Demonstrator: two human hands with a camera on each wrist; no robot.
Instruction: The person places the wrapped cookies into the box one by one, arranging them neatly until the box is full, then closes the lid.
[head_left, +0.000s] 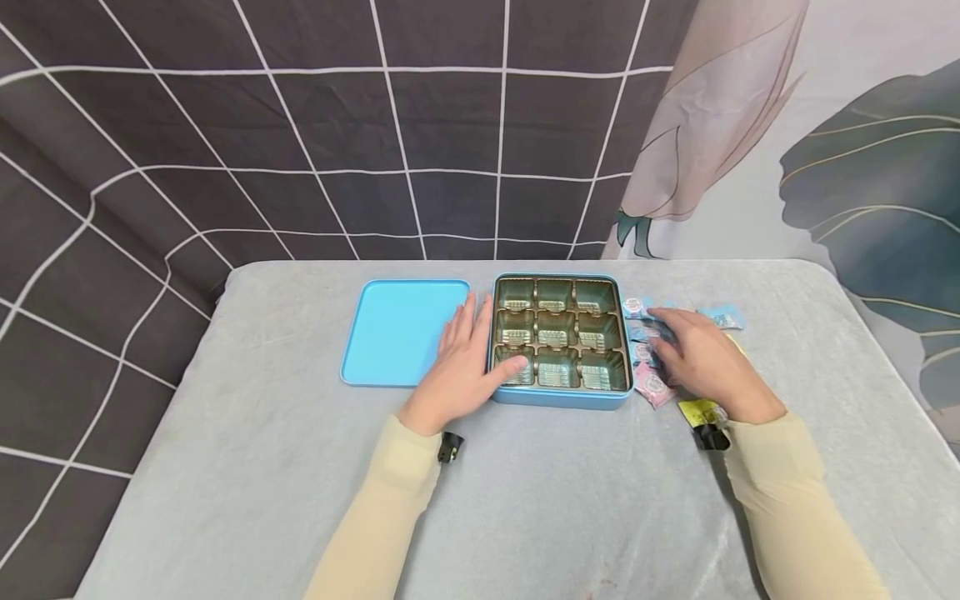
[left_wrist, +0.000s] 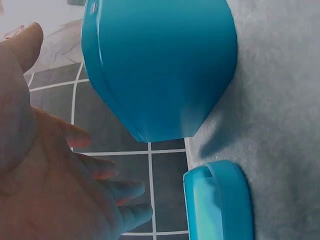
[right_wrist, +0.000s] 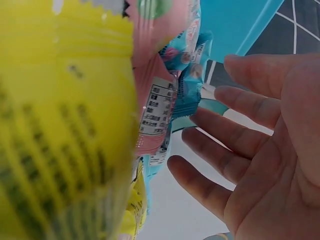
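Observation:
A blue square tin (head_left: pixel 562 402) with a gold-brown tray of several bare compartments (head_left: pixel 555 329) sits on the table. Along its left side lies my left hand (head_left: pixel 461 362), fingers straight and the thumb over the near left compartment. In the left wrist view that palm is beside the tin's blue wall (left_wrist: pixel 165 65). My right hand (head_left: pixel 708 367) hovers above small wrapped packets right of the tin, its fingers loosely extended and holding nothing in the right wrist view. Among these are a pink packet (head_left: pixel 652 385), blue packets (head_left: pixel 636 308) and a yellow packet (head_left: pixel 699 412).
The blue lid (head_left: pixel 397 333) lies inside-up on the grey tablecloth (head_left: pixel 247 467), left of the tin. Another blue packet (head_left: pixel 723 316) is beyond my right hand. A dark checked curtain (head_left: pixel 315 125) hangs behind the table's far edge.

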